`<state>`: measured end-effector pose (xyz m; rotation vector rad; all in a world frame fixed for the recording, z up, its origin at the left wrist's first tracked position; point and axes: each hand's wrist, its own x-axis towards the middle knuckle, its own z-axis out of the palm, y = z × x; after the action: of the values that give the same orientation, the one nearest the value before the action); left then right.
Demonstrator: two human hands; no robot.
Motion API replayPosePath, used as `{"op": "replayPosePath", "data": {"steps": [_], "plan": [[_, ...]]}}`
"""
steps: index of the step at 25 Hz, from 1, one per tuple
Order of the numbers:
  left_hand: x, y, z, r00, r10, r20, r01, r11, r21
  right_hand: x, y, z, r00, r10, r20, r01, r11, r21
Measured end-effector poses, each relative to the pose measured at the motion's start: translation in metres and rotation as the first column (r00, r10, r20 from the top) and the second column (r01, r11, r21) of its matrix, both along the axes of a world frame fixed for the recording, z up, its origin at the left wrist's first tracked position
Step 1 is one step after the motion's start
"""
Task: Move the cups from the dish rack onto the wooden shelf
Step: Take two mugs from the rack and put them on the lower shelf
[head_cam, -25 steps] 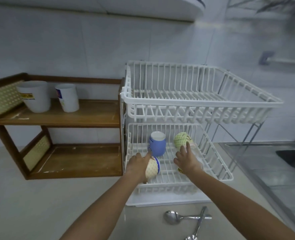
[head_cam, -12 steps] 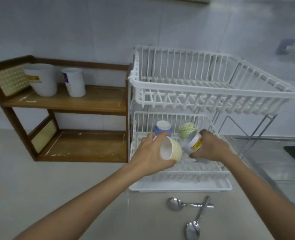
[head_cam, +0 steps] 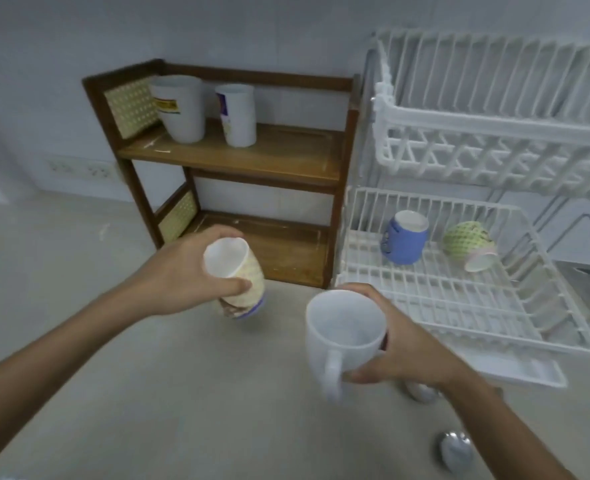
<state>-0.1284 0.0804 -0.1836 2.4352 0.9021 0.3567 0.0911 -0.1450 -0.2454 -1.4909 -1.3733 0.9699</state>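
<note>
1. cups in both hands: left hand (head_cam: 179,271) wrapped around a yellow patterned cup (head_cam: 238,275), tilted with its mouth toward the camera; right hand (head_cam: 400,344) closed on a white mug (head_cam: 343,336), handle facing the camera. both held above the counter (head_cam: 148,393), in front of the wooden shelf (head_cam: 269,154).
2. still waiting in the lower tier of the dish rack (head_cam: 459,292): a blue cup (head_cam: 405,237) standing mouth down and a green patterned cup (head_cam: 468,239) lying on its side.
3. best to turn the yellow patterned cup upright before setting down, since a tilted base probably rocks on landing.
4. free room on the upper board to the right of the two white cups (head_cam: 207,112) standing there; lower board bare and nearer the hands, likely the easier target.
5. worth placing one cup at a time, the left first as it sits closer to the shelf, to avoid knocking cups together.
6. mind the shelf's right post beside the rack when bringing the mug across.
7. good to lower until the base rests flat, then loosen the fingers, not drop from above.
8. sensible to leave gaps for the two cups yet to come.
</note>
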Motion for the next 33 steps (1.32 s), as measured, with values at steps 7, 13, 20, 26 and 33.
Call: {"op": "replayPosePath", "data": {"steps": [7, 13, 20, 26, 33], "plan": [[0.009, 0.126, -0.061, 0.935, 0.322, -0.146, -0.294, 0.937, 0.186, -0.061, 0.176, -0.040, 0.883, -0.463, 0.080, 0.459, 0.886, 0.066], [0.055, 0.202, -0.092, 0.913, 0.296, -0.280, -0.236, 0.945, 0.228, -0.017, 0.302, -0.064, 0.742, -0.618, 0.259, 0.647, 0.761, -0.037], [0.089, 0.254, -0.118, 0.888, 0.265, -0.376, -0.186, 0.954, 0.234, 0.006, 0.356, -0.097, 0.748, -0.586, 0.311, 0.633, 0.771, -0.072], [0.093, 0.258, -0.135, 0.901, 0.263, -0.344, -0.234, 0.964, 0.125, 0.013, 0.352, -0.107, 0.810, -0.517, 0.276, 0.555, 0.828, -0.077], [0.063, 0.204, -0.126, 0.926, 0.301, -0.229, -0.276, 0.952, 0.135, -0.007, 0.296, -0.078, 0.862, -0.484, 0.153, 0.503, 0.855, -0.128]]}}
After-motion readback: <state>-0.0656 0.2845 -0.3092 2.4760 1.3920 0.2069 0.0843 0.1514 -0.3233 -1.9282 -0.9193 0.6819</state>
